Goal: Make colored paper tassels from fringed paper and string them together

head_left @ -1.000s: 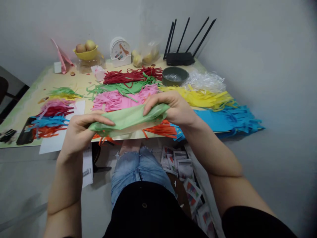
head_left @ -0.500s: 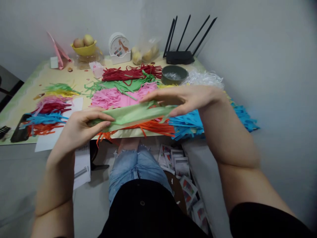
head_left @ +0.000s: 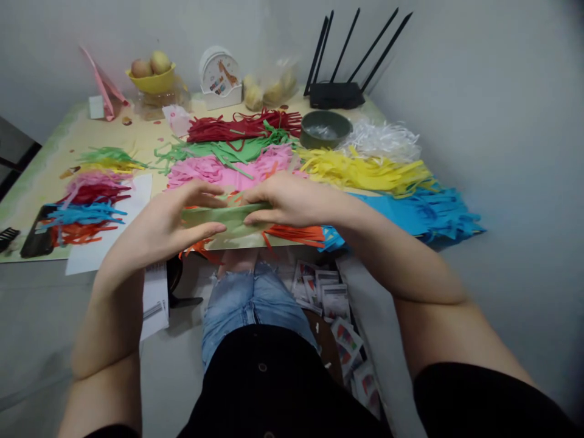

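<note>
A folded light green paper sheet (head_left: 228, 216) is held over the table's near edge, between both hands. My left hand (head_left: 176, 222) grips its left end, thumb below and fingers above. My right hand (head_left: 287, 201) pinches the sheet near its middle, close to the left hand. Under the hands lie orange paper strips (head_left: 296, 234). Beyond them sit pink strips (head_left: 219, 173), green strips (head_left: 219, 152) and dark red strips (head_left: 241, 126).
Yellow strips (head_left: 365, 173), blue fringed paper (head_left: 420, 213) and white shreds (head_left: 383, 137) fill the table's right side. A green bowl (head_left: 325, 128), a black router (head_left: 337, 94) and a fruit bowl (head_left: 150, 76) stand at the back. Small mixed strip bundles (head_left: 91, 207) lie left. Packets (head_left: 328, 298) litter the floor.
My right hand slid left along the green sheet, from its right end toward the left hand. The visible stretch of sheet is now much shorter.
</note>
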Demonstrator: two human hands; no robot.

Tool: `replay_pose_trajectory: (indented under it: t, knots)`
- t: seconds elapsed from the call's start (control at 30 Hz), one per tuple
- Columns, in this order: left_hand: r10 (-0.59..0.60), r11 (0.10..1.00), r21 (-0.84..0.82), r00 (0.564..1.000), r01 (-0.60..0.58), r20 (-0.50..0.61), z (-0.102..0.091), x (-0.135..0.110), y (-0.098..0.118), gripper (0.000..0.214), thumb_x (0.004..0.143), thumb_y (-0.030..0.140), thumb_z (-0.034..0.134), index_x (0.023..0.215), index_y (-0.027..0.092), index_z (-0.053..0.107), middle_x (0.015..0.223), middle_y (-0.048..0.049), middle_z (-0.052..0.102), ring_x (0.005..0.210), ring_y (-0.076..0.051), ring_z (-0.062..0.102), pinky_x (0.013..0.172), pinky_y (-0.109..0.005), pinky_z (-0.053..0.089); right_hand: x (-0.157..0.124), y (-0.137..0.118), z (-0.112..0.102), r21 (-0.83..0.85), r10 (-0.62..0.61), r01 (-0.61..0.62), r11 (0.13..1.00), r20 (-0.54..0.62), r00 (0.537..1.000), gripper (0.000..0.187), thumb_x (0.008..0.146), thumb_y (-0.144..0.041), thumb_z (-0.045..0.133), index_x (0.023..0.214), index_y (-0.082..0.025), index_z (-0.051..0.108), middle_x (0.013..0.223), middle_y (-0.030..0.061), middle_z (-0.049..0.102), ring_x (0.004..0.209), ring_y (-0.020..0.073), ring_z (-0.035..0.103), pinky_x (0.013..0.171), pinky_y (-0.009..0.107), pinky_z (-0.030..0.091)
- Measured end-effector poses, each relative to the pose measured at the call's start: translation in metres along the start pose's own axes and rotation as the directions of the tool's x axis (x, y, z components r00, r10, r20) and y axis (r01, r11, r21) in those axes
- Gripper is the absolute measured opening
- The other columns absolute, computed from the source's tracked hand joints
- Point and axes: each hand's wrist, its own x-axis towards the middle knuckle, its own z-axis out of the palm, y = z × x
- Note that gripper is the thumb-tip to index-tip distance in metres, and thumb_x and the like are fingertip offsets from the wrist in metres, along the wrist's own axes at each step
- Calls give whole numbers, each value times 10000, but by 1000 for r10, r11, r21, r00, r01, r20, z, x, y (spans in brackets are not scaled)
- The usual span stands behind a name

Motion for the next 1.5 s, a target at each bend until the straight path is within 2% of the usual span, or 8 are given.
replay_pose_trajectory:
  t: [0.1,0.17,0.47,0.63,0.83,1.07,1.3,1.5]
  knots:
    - [-68,996,-51,989,75,134,7,13,-3,286,819,422,704,667,182,665,557,28,547,513,-108,480,508,-224,361,-5,1,0,-4,40,-40,999,-42,998,115,884,-216,635,867,-137,717,710,-13,625,626,94,478,622,238,301]
    - [-95,987,-124,990,107,101,11,15,-8,333,813,411,698,590,179,614,515,34,487,479,-93,415,471,-223,314,-9,6,2,27,55,-53,998,-114,992,177,890,-272,648,783,-135,683,657,-21,588,608,93,458,614,239,300]
    - [-286,876,-461,923,144,-256,27,-7,-23,183,746,335,776,830,173,777,690,-12,668,544,-120,548,528,-236,459,-23,22,31,370,95,120,921,-513,853,162,870,-248,651,923,-166,780,869,28,752,767,133,644,728,247,480]
    - [-218,772,-635,927,-27,-305,39,-14,-28,58,778,230,741,776,200,792,799,-45,698,572,-118,596,585,-263,513,-24,25,44,483,134,191,855,-560,817,239,793,-115,562,838,-177,788,847,26,769,752,136,686,703,237,533]
    - [-121,839,-539,942,-71,-313,41,-19,-33,147,795,122,690,794,213,807,880,-62,698,782,-161,647,681,-265,502,-26,30,48,498,91,242,833,-554,828,264,762,-54,527,808,-158,765,849,36,772,776,134,709,730,229,543]
    - [-113,902,-429,935,-45,-336,47,-15,-31,202,835,330,760,752,180,653,803,-36,659,704,-140,605,641,-258,472,-28,34,48,304,-67,295,906,-583,809,240,938,-296,589,815,-160,745,839,63,760,777,151,692,761,268,541]
    - [-145,983,-162,920,90,-364,52,-12,-22,217,840,289,735,1036,209,687,888,-26,693,799,-163,644,741,-263,490,-31,17,54,157,127,-39,987,-606,785,229,915,-207,631,1134,-191,698,1152,82,750,994,200,696,878,314,527]
    - [-133,965,-258,938,49,-319,51,-14,-17,124,864,273,694,858,200,594,857,-37,718,779,-159,686,736,-261,532,-32,16,53,307,216,-36,951,-575,789,47,873,-204,661,860,-165,683,867,48,749,807,170,680,756,281,510]
